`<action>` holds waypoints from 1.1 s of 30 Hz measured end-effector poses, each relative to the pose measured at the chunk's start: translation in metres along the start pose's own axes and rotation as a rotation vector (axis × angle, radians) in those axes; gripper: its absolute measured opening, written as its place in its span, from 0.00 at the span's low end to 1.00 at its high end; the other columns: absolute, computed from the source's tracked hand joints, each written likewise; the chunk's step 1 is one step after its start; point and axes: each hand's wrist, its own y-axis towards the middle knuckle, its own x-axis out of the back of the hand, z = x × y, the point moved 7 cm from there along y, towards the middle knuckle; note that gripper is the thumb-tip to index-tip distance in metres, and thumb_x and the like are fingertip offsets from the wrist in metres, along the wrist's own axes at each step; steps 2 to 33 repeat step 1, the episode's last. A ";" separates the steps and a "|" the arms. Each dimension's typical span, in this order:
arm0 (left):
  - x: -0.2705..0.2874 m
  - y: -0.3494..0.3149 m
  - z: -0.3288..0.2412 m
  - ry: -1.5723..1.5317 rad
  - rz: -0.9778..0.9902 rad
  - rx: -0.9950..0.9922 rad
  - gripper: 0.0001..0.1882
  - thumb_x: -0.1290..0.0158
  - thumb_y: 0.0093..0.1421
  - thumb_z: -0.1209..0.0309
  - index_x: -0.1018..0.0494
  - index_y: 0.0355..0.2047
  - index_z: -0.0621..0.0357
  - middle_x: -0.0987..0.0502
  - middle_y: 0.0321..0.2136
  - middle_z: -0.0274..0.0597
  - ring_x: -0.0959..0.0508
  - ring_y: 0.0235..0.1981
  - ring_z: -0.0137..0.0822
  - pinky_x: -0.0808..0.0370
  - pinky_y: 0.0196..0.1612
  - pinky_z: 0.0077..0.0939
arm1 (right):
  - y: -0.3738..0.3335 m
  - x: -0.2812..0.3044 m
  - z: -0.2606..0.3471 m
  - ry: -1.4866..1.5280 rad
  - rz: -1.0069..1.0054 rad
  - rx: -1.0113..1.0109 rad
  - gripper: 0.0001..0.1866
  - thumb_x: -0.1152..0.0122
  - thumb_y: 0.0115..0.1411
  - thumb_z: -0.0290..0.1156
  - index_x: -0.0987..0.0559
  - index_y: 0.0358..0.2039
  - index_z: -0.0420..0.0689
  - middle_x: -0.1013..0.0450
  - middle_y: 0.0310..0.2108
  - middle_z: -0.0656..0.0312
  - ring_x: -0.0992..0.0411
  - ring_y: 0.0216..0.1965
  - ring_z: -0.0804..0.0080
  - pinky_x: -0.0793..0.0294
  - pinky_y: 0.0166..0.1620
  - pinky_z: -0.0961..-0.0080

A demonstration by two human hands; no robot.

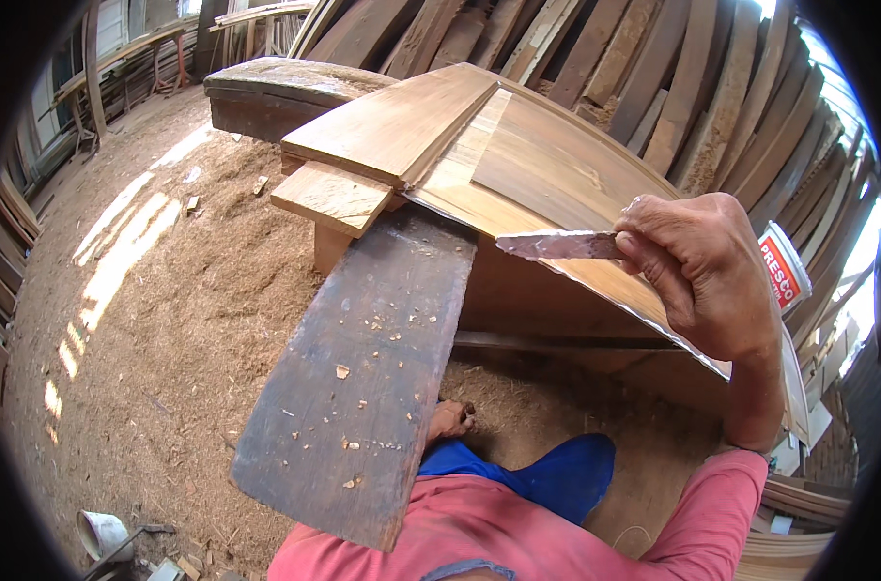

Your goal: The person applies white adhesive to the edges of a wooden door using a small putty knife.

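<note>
My right hand (702, 266) is closed in a pinch on a thin flat strip (556, 245), smeared with something whitish, possibly glue. The strip's far end hovers at the near edge of a framed wooden panel (566, 160), and a white line runs along that edge. A wide dark plank (363, 358), dotted with wood chips, slopes from under the panel's left corner toward my body. Beside the plank's right edge, close to my blue-clad leg, my left hand (450, 419) shows only in part. Its fingers look curled, and the plank hides the rest.
A bucket (784, 266) with a red label stands right of the panel. A thick timber block (285, 92) lies behind its left end. Many boards (692, 97) lean along the back. Sawdust (208, 320) covers the floor, with a dirty white pot (104, 535) at lower left.
</note>
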 end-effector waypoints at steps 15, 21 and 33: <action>0.000 -0.001 0.001 -0.001 -0.001 0.003 0.19 0.49 0.62 0.59 0.25 0.51 0.51 0.18 0.40 0.51 0.20 0.45 0.53 0.24 0.49 0.46 | 0.003 -0.004 0.001 -0.030 0.050 -0.003 0.07 0.39 0.59 0.30 0.24 0.26 0.42 0.30 0.19 0.50 0.29 0.26 0.48 0.33 0.33 0.56; 0.000 -0.001 0.001 -0.001 -0.001 0.003 0.19 0.49 0.62 0.59 0.25 0.51 0.51 0.18 0.40 0.51 0.20 0.45 0.53 0.24 0.49 0.46 | 0.003 -0.004 0.001 -0.030 0.050 -0.003 0.07 0.39 0.59 0.30 0.24 0.26 0.42 0.30 0.19 0.50 0.29 0.26 0.48 0.33 0.33 0.56; 0.000 -0.001 0.001 -0.001 -0.001 0.003 0.19 0.49 0.62 0.59 0.25 0.51 0.51 0.18 0.40 0.51 0.20 0.45 0.53 0.24 0.49 0.46 | 0.003 -0.004 0.001 -0.030 0.050 -0.003 0.07 0.39 0.59 0.30 0.24 0.26 0.42 0.30 0.19 0.50 0.29 0.26 0.48 0.33 0.33 0.56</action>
